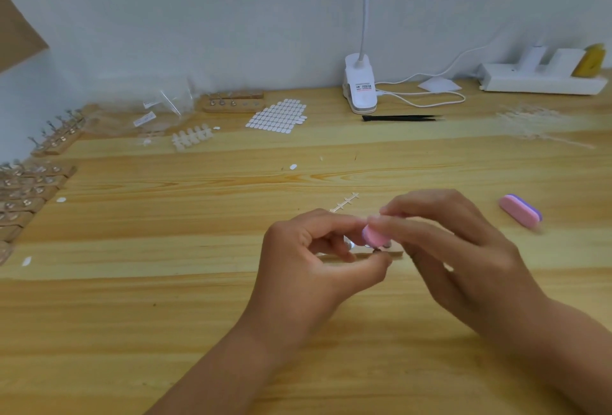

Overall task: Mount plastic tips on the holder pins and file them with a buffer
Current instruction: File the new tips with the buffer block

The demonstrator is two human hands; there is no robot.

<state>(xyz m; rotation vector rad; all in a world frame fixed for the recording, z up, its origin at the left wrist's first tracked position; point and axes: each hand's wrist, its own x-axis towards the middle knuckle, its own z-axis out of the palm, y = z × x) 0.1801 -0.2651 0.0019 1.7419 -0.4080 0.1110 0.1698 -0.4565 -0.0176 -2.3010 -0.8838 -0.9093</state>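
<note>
My right hand pinches a small pink buffer block between thumb and fingers, just above a wooden holder strip lying on the table. My left hand curls its thumb and fingers around a pin on that holder, right beside the buffer; the clear tip there is mostly hidden by my fingers. A second pink and purple buffer lies on the table to the right. An empty plastic tip sprue lies just beyond my hands.
Several wooden holders with pins line the left edge, more at the back. A sheet of white adhesive tabs, loose tips, plastic bags, black tweezers, a clip lamp and a white device stand along the wall.
</note>
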